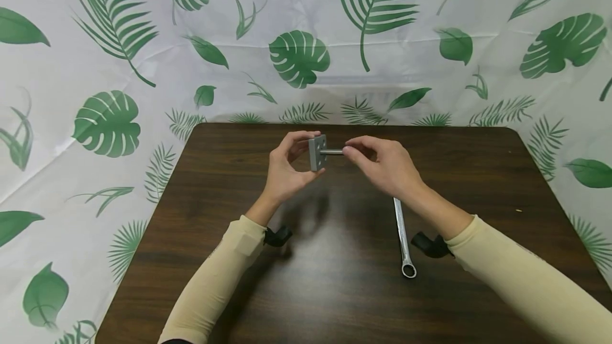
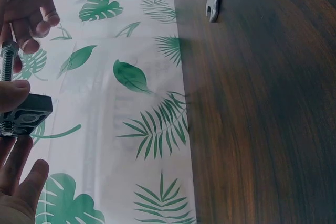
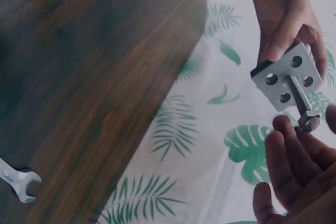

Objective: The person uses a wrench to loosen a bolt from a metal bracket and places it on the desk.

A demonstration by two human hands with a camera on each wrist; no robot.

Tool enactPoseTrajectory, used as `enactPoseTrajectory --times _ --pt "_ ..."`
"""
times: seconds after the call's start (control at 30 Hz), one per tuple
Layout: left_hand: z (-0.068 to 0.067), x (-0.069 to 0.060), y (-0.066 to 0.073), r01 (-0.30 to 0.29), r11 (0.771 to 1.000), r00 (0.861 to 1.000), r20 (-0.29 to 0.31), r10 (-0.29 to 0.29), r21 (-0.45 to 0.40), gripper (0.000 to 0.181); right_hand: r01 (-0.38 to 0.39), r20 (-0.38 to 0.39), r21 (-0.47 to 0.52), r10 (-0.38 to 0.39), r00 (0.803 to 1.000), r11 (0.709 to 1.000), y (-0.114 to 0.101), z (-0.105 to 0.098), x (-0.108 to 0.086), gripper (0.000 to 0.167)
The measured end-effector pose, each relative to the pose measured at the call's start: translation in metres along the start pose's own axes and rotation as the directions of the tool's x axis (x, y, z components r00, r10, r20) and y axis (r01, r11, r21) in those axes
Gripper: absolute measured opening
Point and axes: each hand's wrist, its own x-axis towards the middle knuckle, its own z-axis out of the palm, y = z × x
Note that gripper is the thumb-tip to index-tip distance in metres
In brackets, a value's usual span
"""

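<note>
Up near the table's far edge, my left hand (image 1: 289, 169) grips a grey square metal plate (image 1: 317, 152) by its edges, thumb below and fingers above. Several round holes (image 3: 271, 79) pierce the plate around its middle. A silver bolt (image 1: 333, 152) runs through the centre and sticks out to the right. At the bolt's hex head (image 3: 310, 121), my right hand (image 1: 389, 166) pinches with thumb and fingertips. The left wrist view shows thread on the bolt's shank (image 2: 7, 66) and a threaded tip just past the plate.
A silver combination wrench (image 1: 403, 240) lies lengthwise on the dark wooden table (image 1: 334, 296), below my right forearm, ring end toward me. A small pale chip (image 1: 518, 210) lies at right. Black camera mounts jut from both wrists. A leaf-print cloth (image 1: 229, 68) hangs behind the table.
</note>
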Motion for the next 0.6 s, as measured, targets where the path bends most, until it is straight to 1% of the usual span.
enactPoseTrajectory --times 0.07,0.13,0.17,0.23,0.27,0.3,0.33,0.37,0.4,0.47,0.5,0.53,0.6 --pt "0.0 -0.001 -0.001 0.007 1.0 1.0 0.0 -0.007 0.004 0.064 0.001 0.006 -0.013 -0.001 1.0 1.0 0.0 0.001 0.0 0.03" --pt "-0.001 -0.003 -0.009 0.008 1.0 1.0 -0.001 -0.008 0.007 0.065 0.062 -0.005 -0.025 -0.062 0.998 0.998 0.001 0.002 0.001 0.023" --pt "-0.001 -0.003 -0.01 0.014 1.0 1.0 -0.001 -0.014 0.008 0.065 0.1 -0.015 -0.027 -0.1 0.995 0.995 0.001 0.003 0.001 0.02" --pt "-0.001 -0.004 -0.011 0.017 1.0 1.0 -0.003 -0.017 0.007 0.066 0.158 -0.034 -0.03 -0.159 0.987 0.987 0.001 0.004 0.001 0.022" --pt "-0.001 -0.004 -0.011 0.012 1.0 1.0 -0.002 -0.012 0.004 0.066 0.167 -0.043 -0.024 -0.168 0.985 0.986 0.002 0.003 0.001 0.025" --pt "-0.001 -0.004 -0.011 0.009 1.0 1.0 -0.001 -0.009 0.002 0.066 0.157 -0.042 -0.017 -0.158 0.987 0.987 0.002 0.003 0.001 0.027" --pt "-0.001 -0.003 -0.007 0.013 1.0 1.0 0.0 -0.013 0.003 0.065 0.13 -0.032 -0.013 -0.131 0.991 0.991 0.002 0.003 0.001 0.028" --pt "-0.001 -0.002 -0.003 0.01 1.0 1.0 0.0 -0.01 0.003 0.064 0.092 -0.016 -0.007 -0.092 0.996 0.996 0.002 0.002 0.001 0.029" --pt "0.0 -0.002 -0.003 0.005 1.0 1.0 0.0 -0.005 0.003 0.064 0.049 0.004 -0.001 -0.049 0.999 0.999 0.002 0.001 0.001 0.031" --pt "0.0 -0.001 -0.002 0.002 1.0 1.0 0.0 -0.002 0.003 0.063 -0.019 0.041 0.003 0.019 0.999 1.0 0.002 0.0 0.001 0.035" --pt "0.0 -0.001 -0.001 0.005 1.0 1.0 0.002 -0.005 0.005 0.063 -0.034 0.055 0.0 0.034 0.998 0.999 0.003 0.0 0.001 0.035" --pt "0.0 0.0 -0.001 0.008 1.0 1.0 0.002 -0.008 0.007 0.063 -0.032 0.06 0.0 0.032 0.998 0.999 0.003 0.0 0.001 0.033" --pt "0.0 -0.001 -0.001 0.011 1.0 1.0 0.003 -0.011 0.004 0.063 0.013 0.048 0.013 -0.014 0.999 1.0 0.004 0.0 0.001 0.026"
